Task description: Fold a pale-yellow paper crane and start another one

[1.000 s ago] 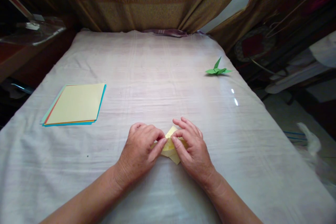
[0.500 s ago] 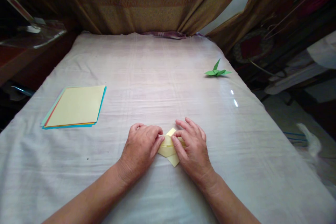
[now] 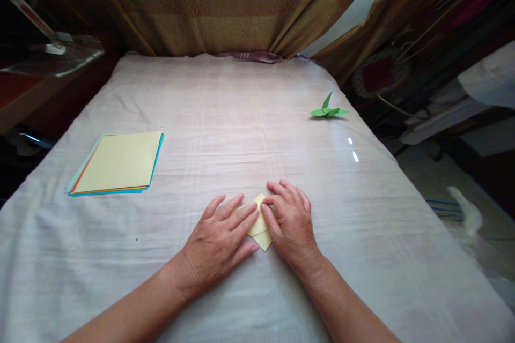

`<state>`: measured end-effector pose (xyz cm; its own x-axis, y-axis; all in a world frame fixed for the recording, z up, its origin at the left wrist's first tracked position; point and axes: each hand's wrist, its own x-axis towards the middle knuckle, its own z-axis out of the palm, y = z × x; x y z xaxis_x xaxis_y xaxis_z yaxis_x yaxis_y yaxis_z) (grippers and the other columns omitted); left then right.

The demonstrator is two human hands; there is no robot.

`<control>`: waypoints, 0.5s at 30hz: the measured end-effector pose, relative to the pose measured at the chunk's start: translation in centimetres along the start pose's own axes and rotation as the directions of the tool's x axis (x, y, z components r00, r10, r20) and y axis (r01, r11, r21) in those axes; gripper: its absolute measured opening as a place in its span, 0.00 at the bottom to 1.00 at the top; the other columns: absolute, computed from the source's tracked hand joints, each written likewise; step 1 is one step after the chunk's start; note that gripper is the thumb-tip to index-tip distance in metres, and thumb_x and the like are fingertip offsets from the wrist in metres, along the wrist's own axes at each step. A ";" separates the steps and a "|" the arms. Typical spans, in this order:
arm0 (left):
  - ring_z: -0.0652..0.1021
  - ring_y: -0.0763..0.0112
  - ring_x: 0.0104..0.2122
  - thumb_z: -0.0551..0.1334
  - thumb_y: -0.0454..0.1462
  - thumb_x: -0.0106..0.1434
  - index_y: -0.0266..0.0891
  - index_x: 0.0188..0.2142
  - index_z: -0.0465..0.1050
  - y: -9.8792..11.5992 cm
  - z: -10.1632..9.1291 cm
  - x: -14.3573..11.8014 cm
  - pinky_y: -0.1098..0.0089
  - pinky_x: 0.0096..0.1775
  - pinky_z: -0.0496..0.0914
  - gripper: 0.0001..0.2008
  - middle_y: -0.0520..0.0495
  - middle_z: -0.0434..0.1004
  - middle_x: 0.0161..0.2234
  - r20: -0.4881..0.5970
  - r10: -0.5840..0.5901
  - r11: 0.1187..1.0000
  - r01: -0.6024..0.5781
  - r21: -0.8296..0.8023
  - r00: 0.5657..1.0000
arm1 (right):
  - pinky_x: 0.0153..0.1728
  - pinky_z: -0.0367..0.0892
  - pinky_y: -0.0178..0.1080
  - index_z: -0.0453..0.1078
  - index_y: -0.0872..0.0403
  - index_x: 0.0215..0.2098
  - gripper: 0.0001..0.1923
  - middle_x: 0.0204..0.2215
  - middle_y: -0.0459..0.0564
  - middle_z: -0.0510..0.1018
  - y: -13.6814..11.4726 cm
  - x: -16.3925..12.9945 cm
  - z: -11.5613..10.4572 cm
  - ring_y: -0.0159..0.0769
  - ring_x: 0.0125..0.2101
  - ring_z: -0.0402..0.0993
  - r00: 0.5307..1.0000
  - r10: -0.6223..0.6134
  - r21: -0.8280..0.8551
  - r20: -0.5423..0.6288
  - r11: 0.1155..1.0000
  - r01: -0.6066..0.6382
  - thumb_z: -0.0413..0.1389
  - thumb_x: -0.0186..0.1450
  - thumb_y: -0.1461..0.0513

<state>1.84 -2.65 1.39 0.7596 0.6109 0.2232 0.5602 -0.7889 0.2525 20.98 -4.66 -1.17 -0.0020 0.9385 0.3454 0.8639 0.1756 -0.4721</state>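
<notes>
A small piece of folded pale yellow origami paper (image 3: 262,240) lies on the cloth in front of me, partly covered by both hands. My left hand (image 3: 219,236) rests flat over its left side, fingers stretched out and pressing on it. At the right side, my right hand (image 3: 290,222) pinches the paper between thumb and index finger, its other fingers loosely bent. The paper's top and bottom corners show between the hands; its side parts are hidden.
A stack of square coloured paper (image 3: 120,163), pale yellow on top, lies at the left. A green folded paper crane (image 3: 328,112) sits at the far right. Whitish cloth (image 3: 225,102) covers the surface, and a brown patterned curtain (image 3: 225,10) hangs behind.
My left hand has gone from a bent-finger pinch to lying flat on the paper. My right hand keeps its pinch. The view has shifted slightly.
</notes>
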 end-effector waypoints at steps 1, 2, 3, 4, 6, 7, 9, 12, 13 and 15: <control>0.67 0.56 0.60 0.53 0.48 0.70 0.41 0.60 0.65 0.0 0.2 -0.3 0.53 0.62 0.52 0.23 0.45 0.72 0.58 0.019 -0.001 1.000 0.001 0.015 1.000 | 0.58 0.51 0.55 0.71 0.51 0.35 0.07 0.51 0.53 0.76 0.1 0.0 0.0 0.47 0.58 0.62 1.000 -0.009 -0.006 0.010 1.000 0.009 0.51 0.67 0.62; 0.66 0.55 0.61 0.53 0.49 0.70 0.41 0.61 0.64 -0.1 0.4 -0.6 0.53 0.62 0.51 0.25 0.46 0.70 0.59 0.035 -0.006 1.000 0.005 0.025 0.999 | 0.58 0.51 0.55 0.71 0.50 0.36 0.07 0.51 0.53 0.76 0.1 0.0 0.1 0.47 0.58 0.62 1.000 -0.016 -0.012 0.019 1.000 0.016 0.51 0.67 0.62; 0.65 0.55 0.61 0.53 0.50 0.70 0.41 0.62 0.63 -0.1 0.5 -0.8 0.53 0.62 0.50 0.26 0.46 0.69 0.60 0.047 -0.011 0.999 0.009 0.033 0.999 | 0.58 0.51 0.55 0.71 0.50 0.36 0.06 0.51 0.53 0.75 0.1 0.0 0.1 0.47 0.58 0.62 1.000 -0.017 -0.019 0.025 1.000 0.018 0.51 0.67 0.62; 0.65 0.55 0.62 0.52 0.51 0.70 0.42 0.63 0.62 -0.2 0.5 -1.0 0.53 0.63 0.50 0.26 0.47 0.68 0.61 0.058 -0.014 0.999 0.012 0.036 0.998 | 0.58 0.52 0.55 0.71 0.50 0.36 0.06 0.52 0.53 0.75 0.1 -0.1 0.1 0.47 0.58 0.62 1.000 -0.014 -0.026 0.027 1.000 0.014 0.51 0.68 0.62; 0.65 0.55 0.62 0.52 0.51 0.70 0.42 0.63 0.62 -0.4 0.5 -1.1 0.52 0.63 0.48 0.27 0.48 0.67 0.61 0.073 -0.012 0.999 0.010 0.036 0.997 | 0.58 0.52 0.55 0.71 0.51 0.36 0.06 0.52 0.53 0.75 0.1 -0.1 0.1 0.47 0.58 0.62 0.999 -0.006 -0.040 0.035 0.999 0.007 0.51 0.68 0.62; 0.65 0.55 0.62 0.52 0.51 0.70 0.42 0.63 0.62 -0.4 0.5 -1.2 0.52 0.63 0.47 0.27 0.48 0.67 0.62 0.075 -0.014 0.999 0.012 0.036 0.997 | 0.58 0.52 0.55 0.70 0.51 0.36 0.06 0.52 0.53 0.75 0.1 -0.1 0.1 0.48 0.58 0.62 0.999 -0.005 -0.047 0.040 0.999 0.007 0.51 0.68 0.62; 0.65 0.55 0.62 0.52 0.51 0.70 0.42 0.62 0.63 -0.5 0.4 -1.3 0.52 0.64 0.47 0.26 0.48 0.67 0.61 0.068 -0.027 0.999 0.024 0.039 0.997 | 0.58 0.52 0.55 0.70 0.51 0.37 0.06 0.53 0.53 0.74 0.1 -0.1 0.1 0.47 0.59 0.61 0.999 -0.016 -0.059 0.051 0.998 0.019 0.51 0.68 0.62; 0.66 0.55 0.61 0.52 0.50 0.70 0.42 0.61 0.65 -0.5 0.2 -1.4 0.51 0.64 0.47 0.25 0.49 0.69 0.60 0.048 -0.048 0.998 0.045 0.049 0.998 | 0.58 0.52 0.55 0.70 0.51 0.37 0.06 0.53 0.52 0.74 0.3 -0.2 0.2 0.47 0.59 0.61 0.998 -0.032 -0.071 0.048 0.997 0.035 0.51 0.69 0.61; 0.66 0.55 0.61 0.53 0.50 0.70 0.42 0.60 0.65 -0.4 0.1 -1.4 0.50 0.64 0.47 0.24 0.48 0.70 0.59 0.042 -0.048 0.998 0.046 0.052 0.998 | 0.58 0.52 0.54 0.70 0.51 0.37 0.06 0.53 0.52 0.74 0.4 -0.2 0.2 0.47 0.58 0.62 0.998 -0.034 -0.071 0.043 0.997 0.037 0.51 0.69 0.61; 0.67 0.54 0.60 0.53 0.49 0.70 0.42 0.59 0.66 -0.3 0.0 -1.4 0.50 0.63 0.48 0.24 0.48 0.71 0.58 0.029 -0.045 0.997 0.043 0.061 0.999 | 0.58 0.52 0.54 0.70 0.51 0.37 0.06 0.52 0.52 0.75 0.4 -0.3 0.2 0.47 0.58 0.62 0.999 -0.037 -0.061 0.026 0.997 0.038 0.51 0.69 0.62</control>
<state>0.61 -3.24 1.02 0.7426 0.6438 0.1846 0.6119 -0.7642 0.2036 21.27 -4.79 -1.63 -0.0470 0.9389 0.3409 0.8923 0.1929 -0.4082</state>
